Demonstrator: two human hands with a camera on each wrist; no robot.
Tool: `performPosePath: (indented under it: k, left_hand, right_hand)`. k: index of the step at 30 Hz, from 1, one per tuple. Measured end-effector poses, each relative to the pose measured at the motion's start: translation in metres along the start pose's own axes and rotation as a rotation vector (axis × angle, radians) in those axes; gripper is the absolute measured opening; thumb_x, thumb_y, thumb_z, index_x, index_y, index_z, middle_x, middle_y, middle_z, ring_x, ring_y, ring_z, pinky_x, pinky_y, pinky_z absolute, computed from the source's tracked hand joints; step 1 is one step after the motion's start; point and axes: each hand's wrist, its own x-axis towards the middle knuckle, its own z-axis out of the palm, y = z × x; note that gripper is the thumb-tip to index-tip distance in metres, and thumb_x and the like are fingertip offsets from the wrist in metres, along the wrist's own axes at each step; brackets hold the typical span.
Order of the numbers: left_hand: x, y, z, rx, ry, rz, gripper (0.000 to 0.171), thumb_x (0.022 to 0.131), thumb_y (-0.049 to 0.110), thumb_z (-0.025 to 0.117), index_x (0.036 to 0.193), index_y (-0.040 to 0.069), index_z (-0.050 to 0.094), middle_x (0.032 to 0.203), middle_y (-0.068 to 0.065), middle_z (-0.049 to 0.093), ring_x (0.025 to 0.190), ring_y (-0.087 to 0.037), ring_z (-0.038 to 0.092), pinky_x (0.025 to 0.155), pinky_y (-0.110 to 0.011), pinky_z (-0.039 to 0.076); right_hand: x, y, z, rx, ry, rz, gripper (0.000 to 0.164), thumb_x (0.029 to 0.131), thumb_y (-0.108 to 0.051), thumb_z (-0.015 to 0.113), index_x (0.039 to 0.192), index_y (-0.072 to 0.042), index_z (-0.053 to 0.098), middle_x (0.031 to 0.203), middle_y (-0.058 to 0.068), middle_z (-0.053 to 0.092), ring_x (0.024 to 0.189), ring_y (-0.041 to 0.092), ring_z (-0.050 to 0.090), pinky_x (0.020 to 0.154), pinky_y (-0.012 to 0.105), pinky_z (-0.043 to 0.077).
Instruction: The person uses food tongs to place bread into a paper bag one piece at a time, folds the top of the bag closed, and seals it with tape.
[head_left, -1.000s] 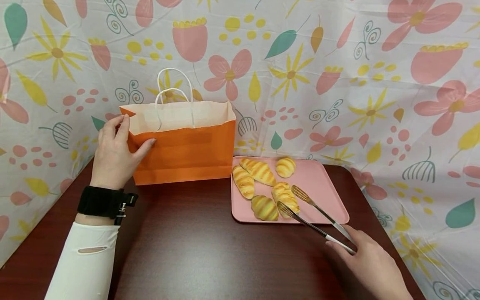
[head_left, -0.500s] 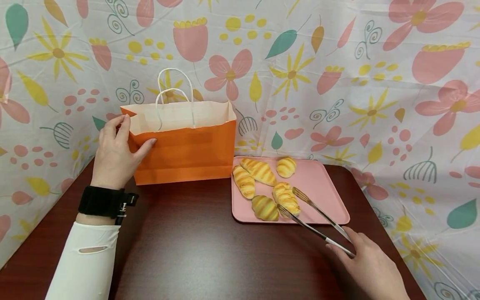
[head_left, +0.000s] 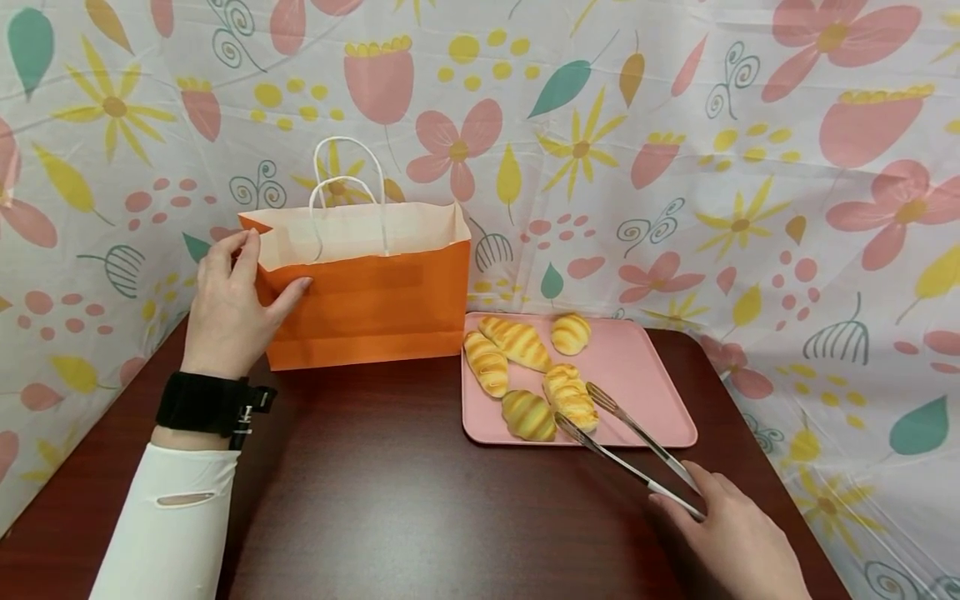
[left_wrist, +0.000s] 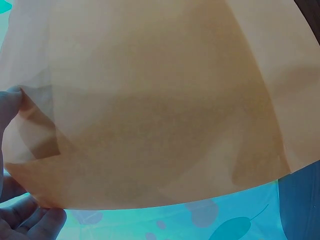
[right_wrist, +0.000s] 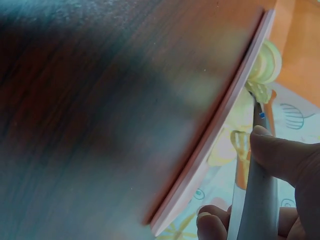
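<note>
An orange paper bag [head_left: 375, 308] with white twisted handles stands upright, its mouth gaping. My left hand [head_left: 228, 308] holds its left edge, thumb against the front and fingers at the top left corner. In the left wrist view, the bag's paper [left_wrist: 150, 110] fills most of the picture. Metal tongs [head_left: 675, 501] with white grips are in my right hand [head_left: 738, 533]. Their spread tips stand on either side of a twisted bread roll [head_left: 572, 398]; whether they touch it, I cannot tell. My thumb [right_wrist: 280, 155] presses along the tongs in the right wrist view.
A pink tray [head_left: 630, 358] sits right of the bag on the dark wooden table [head_left: 390, 483]. Beside the twisted roll lie a greenish roll [head_left: 529, 416], a small round roll [head_left: 571, 334] and two long rolls [head_left: 517, 342]. A flowered curtain [head_left: 600, 167] hangs close behind.
My right hand and the tongs have shifted slightly down and left, the tips now lower along the twisted roll. The left hand and the bag look still.
</note>
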Motion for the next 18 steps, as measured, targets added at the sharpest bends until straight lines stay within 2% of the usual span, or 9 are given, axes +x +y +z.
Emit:
performPosePath:
  k: [5,10,14,18]
  left_hand:
    - [0.000,0.001,0.000,0.001,-0.006,-0.003,0.087,0.100,0.030,0.088,0.165,-0.009,0.044,0.162,-0.032,0.043,0.145,-0.055,0.042,0.121,-0.070,0.041]
    - [0.000,0.000,0.000,0.004,-0.010,-0.006,0.088,0.100,0.030,0.087,0.165,-0.009,0.044,0.162,-0.032,0.043,0.145,-0.055,0.042,0.120,-0.071,0.042]
    - [0.000,0.000,0.000,0.003,-0.009,-0.008,0.088,0.099,0.030,0.088,0.165,-0.009,0.044,0.162,-0.031,0.043,0.145,-0.055,0.041,0.121,-0.070,0.042]
    - [0.000,0.000,0.000,0.000,-0.003,-0.005,0.088,0.099,0.030,0.088,0.165,-0.009,0.044,0.162,-0.031,0.043,0.145,-0.055,0.042,0.121,-0.070,0.042]
  right_hand:
    - [0.000,-0.001,0.004,0.019,0.019,-0.023,0.079,0.098,-0.069,0.076,0.146,-0.008,0.066,0.122,0.021,0.074,0.107,0.050,0.074,0.073,0.070,0.056]
    - [0.004,-0.005,0.006,0.031,-0.017,-0.015,0.078,0.100,-0.072,0.071,0.146,-0.010,0.065,0.124,0.020,0.074,0.111,0.052,0.073,0.076,0.070,0.056]
    - [0.005,-0.009,0.009,0.047,0.017,-0.042,0.065,0.100,-0.067,0.075,0.137,-0.015,0.069,0.106,0.009,0.075,0.098,0.043,0.075,0.073,0.066,0.056]
    - [0.006,-0.013,0.013,0.041,0.071,-0.082,0.056,0.100,-0.063,0.078,0.130,-0.016,0.070,0.089,0.000,0.065,0.085,0.030,0.070,0.069,0.061,0.054]
